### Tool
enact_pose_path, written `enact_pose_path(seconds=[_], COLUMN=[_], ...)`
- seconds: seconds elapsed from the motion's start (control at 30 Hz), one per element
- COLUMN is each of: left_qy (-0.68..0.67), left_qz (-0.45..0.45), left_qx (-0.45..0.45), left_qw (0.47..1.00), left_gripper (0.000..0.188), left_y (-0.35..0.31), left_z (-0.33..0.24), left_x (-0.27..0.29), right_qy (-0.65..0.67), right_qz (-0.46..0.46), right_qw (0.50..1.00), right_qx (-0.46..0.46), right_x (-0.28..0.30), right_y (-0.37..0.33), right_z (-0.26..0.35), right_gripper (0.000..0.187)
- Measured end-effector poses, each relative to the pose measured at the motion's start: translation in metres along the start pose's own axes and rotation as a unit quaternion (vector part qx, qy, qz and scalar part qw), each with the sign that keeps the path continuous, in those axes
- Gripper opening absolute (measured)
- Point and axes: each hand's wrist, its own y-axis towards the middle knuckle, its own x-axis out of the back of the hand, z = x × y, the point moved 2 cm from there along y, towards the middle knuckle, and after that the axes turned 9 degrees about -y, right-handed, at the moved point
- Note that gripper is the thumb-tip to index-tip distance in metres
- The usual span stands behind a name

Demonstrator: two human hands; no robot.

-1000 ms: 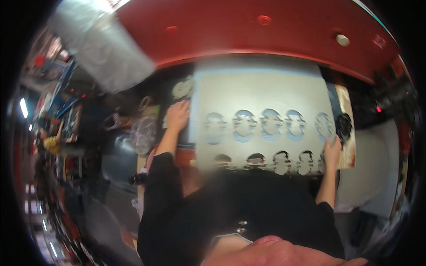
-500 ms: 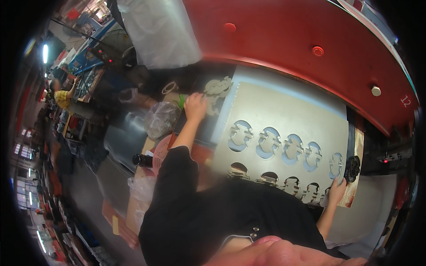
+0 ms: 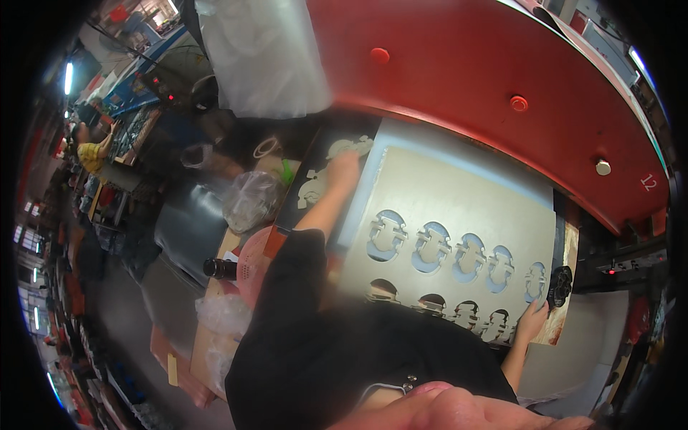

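A pale grey-beige sheet (image 3: pixel 459 190) lies in front of me, with a row of oval cut-outs across it and another row along its near edge. My right hand (image 3: pixel 532 320) grips its near right corner, thumb on top beside the last cut-out. On the dark surface left of the sheet lie loose cut pieces (image 3: pixel 311 190) of the same pale material. My left hand (image 3: pixel 344 170) reaches down among them, beside the far pieces (image 3: pixel 350 146). Its fingers are blurred and mostly hidden by the hand, so I cannot make out whether it holds one.
A red machine beam (image 3: pixel 459 72) with buttons spans the far side above a pale blue-white board (image 3: pixel 403 133). A black knob-like part (image 3: pixel 560 285) stands at the right. Clear plastic bags (image 3: pixel 252 201), a pink basket (image 3: pixel 252 265) and a dark bottle (image 3: pixel 219 269) are leftward. Another person (image 3: pixel 90 154) works far left.
My left hand has moved right and slightly nearer over the loose pieces, uncovering those on the left. My right hand stays at the sheet's corner. The whole view has shifted slightly.
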Motion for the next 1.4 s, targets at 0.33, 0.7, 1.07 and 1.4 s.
enact_pose_path(seconds=[0.33, 0.7, 1.07, 1.4], left_qy=[-0.603, -0.330, -0.442, -0.081], left_qz=[-0.061, -0.096, -0.085, -0.136], left_qx=[0.270, 0.161, 0.224, 0.061], left_qw=[0.748, 0.925, 0.864, 0.986], left_gripper=[0.016, 0.034, 0.039, 0.028], left_y=[-0.023, -0.047, -0.055, -0.090], left_z=[0.039, 0.065, 0.134, 0.042], left_x=[0.057, 0.058, 0.013, 0.066], right_qy=[-0.013, -0.006, 0.002, 0.018], right_qz=[-0.004, 0.007, -0.004, 0.004], right_qw=[1.000, 1.000, 1.000, 1.000], right_qx=[-0.015, -0.014, -0.002, 0.010], right_x=[-0.006, -0.003, -0.008, -0.010], right_y=[0.001, 0.000, 0.002, 0.006], right_z=[-0.003, -0.001, -0.005, -0.013], right_gripper=[0.053, 0.053, 0.055, 0.055])
